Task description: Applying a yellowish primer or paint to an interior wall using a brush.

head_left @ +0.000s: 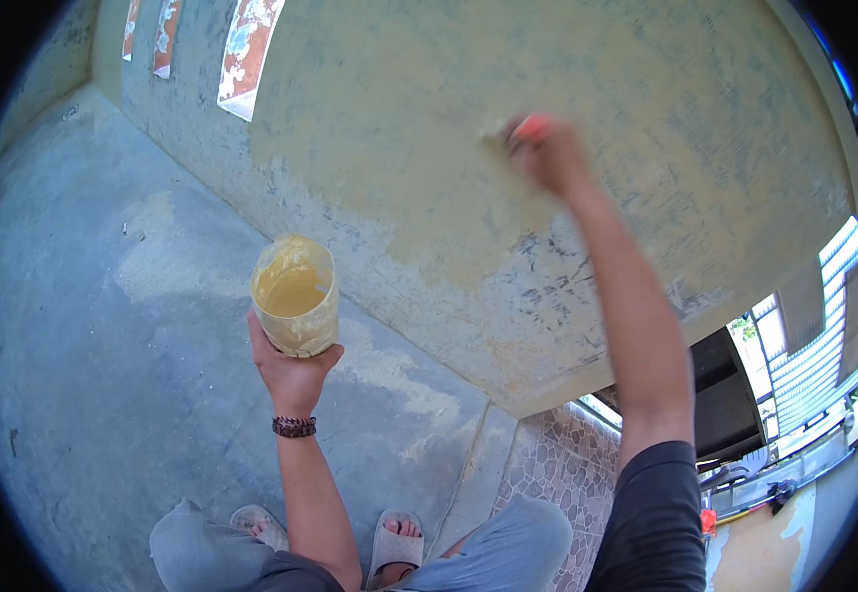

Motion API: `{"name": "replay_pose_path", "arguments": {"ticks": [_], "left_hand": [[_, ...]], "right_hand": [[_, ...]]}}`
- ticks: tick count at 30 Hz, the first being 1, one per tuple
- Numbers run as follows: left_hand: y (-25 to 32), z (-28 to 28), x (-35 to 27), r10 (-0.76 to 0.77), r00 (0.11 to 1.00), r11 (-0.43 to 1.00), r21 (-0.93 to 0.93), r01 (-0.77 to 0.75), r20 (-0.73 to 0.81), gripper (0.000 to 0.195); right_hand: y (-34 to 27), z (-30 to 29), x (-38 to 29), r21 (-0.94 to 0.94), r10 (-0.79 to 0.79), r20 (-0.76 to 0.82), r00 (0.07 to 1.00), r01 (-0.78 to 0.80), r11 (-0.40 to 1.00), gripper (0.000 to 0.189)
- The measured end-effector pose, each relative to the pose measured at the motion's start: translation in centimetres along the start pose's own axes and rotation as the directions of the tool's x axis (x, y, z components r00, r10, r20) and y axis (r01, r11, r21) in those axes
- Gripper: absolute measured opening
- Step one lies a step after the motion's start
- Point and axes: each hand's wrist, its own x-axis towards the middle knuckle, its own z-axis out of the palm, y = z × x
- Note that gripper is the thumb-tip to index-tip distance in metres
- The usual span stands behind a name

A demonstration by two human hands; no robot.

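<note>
My left hand (297,370) grips the lower part of a translucent plastic container (301,325), with yellowish paint (292,290) inside and smears on its walls. It is held above the floor, its opening tipped up towards the camera. My right hand (553,152) is raised at the wall (429,170) and blurred. It is closed around a paintbrush (532,127) with a red handle; the pale bristle end points left, at the wall, and whether it touches cannot be told. Yellowish paint covers much of the wall, while its lower band is paler and patchy.
Three narrow openings (250,55) with reddish, flaking sides pierce the wall at upper left. Pale dust lies on the grey concrete floor (199,414) along the wall's foot. Stone-patterned tiles (554,473) begin past the wall's corner. My sandalled feet are below; a metal-framed structure stands at the right.
</note>
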Motion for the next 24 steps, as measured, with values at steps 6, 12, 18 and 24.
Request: {"name": "replay_pose_path", "arguments": {"ticks": [6, 12, 18, 24], "left_hand": [[-0.8, -0.3, 0.5, 0.003, 1.0, 0.999, -0.033, -0.004, -0.012, 0.086], [-1.4, -1.5, 0.4, 0.007, 1.0, 0.999, -0.034, -0.008, -0.021, 0.084], [-1.7, -0.4, -0.2, 0.222, 0.974, 0.951, 0.208, -0.228, 0.053, 0.079], [-4.0, 0.0, -1.7, 0.28, 0.959, 0.927, 0.246, -0.283, 0.049, 0.076]], "right_hand": [[-0.6, -5.5, 2.0, -0.569, -0.408, -0.487, 0.772, 0.074, 0.819, 0.014], [-4.9, 15.6, -14.3, 0.112, 0.122, 0.383, 0.916, -0.177, 0.978, 0.017], [-8.4, 13.2, -16.2, 0.607, 0.524, 0.556, 0.644, -0.746, 0.273, 0.027], [-8.1, 4.6, -14.9, 0.864, 0.407, 0.437, 0.802, -0.499, 0.056, 0.028]]}}
